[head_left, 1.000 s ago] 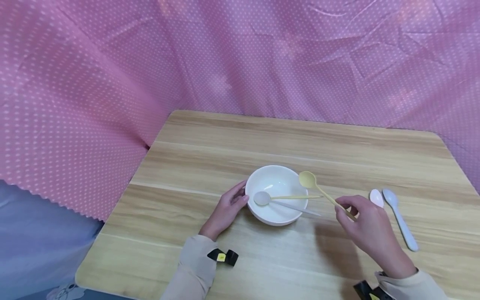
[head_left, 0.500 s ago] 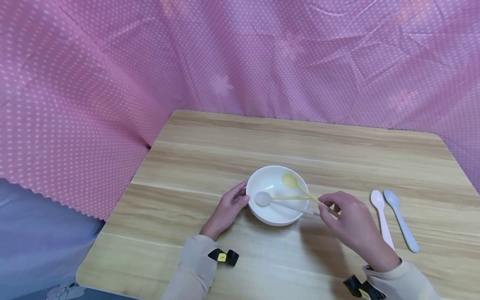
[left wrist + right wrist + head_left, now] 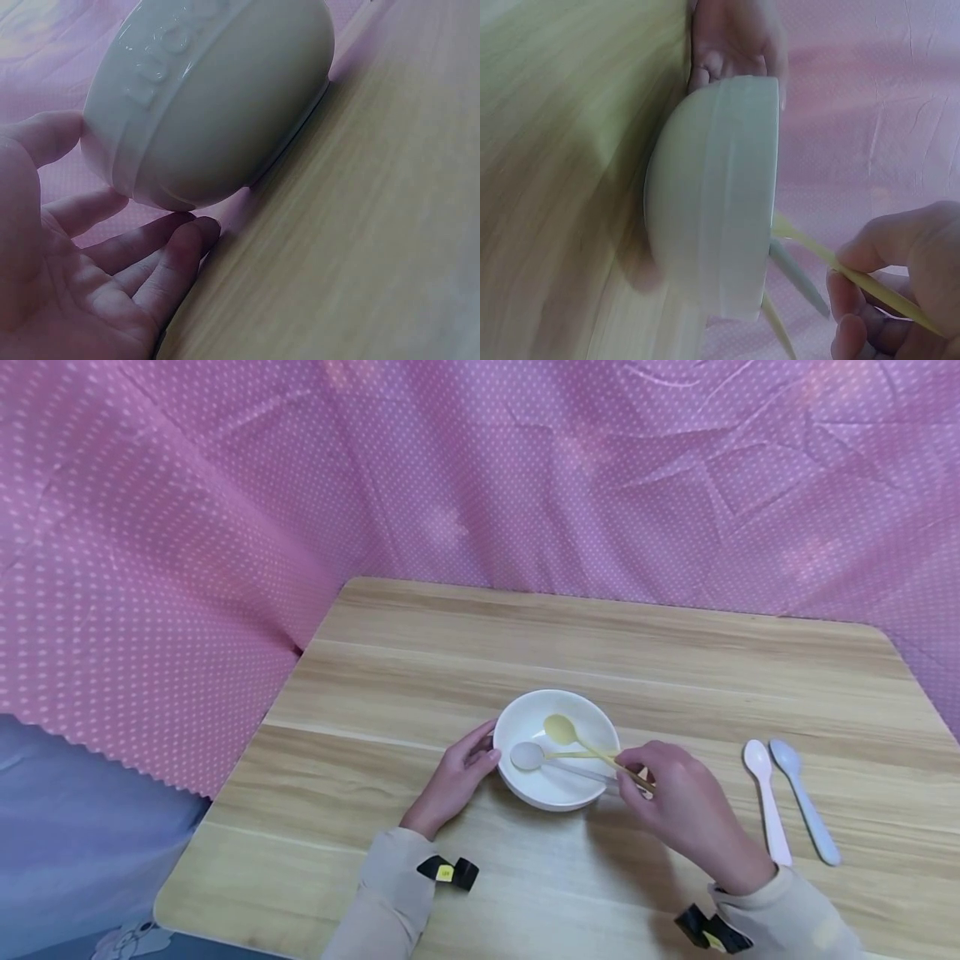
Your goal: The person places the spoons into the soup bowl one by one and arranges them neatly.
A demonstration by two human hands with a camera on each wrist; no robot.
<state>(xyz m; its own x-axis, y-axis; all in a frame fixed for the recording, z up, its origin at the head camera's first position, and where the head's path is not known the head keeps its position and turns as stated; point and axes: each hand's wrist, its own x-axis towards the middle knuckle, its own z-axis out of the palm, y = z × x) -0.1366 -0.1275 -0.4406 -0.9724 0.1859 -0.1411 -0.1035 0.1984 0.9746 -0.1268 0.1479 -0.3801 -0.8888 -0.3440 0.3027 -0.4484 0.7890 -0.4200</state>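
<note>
My left hand [image 3: 453, 781] holds the side of a white bowl [image 3: 551, 800], its thumb and fingers against the outer wall in the left wrist view. Raised letters show on the bowl [image 3: 225, 105] there. Between thumb and fingers, my right hand [image 3: 678, 797] pinches the handle of a yellow spoon [image 3: 559, 729], whose head is inside the bowl; whether it touches the bottom, I cannot tell. A pale greyish spoon [image 3: 527, 756] leans in the bowl, handle over the right rim. Beneath it lies another yellow spoon [image 3: 558, 755], its head hidden.
To the right of my right hand, a pale pink spoon [image 3: 767, 802] and a light blue spoon [image 3: 806, 806] lie side by side on the wooden table [image 3: 420, 668]. A pink dotted cloth [image 3: 480, 477] hangs behind the table and along its left.
My right hand has moved left, bringing the yellow spoon's head from above the right rim to inside the bowl. The pink spoon's handle has come into view. My left hand stays at the bowl.
</note>
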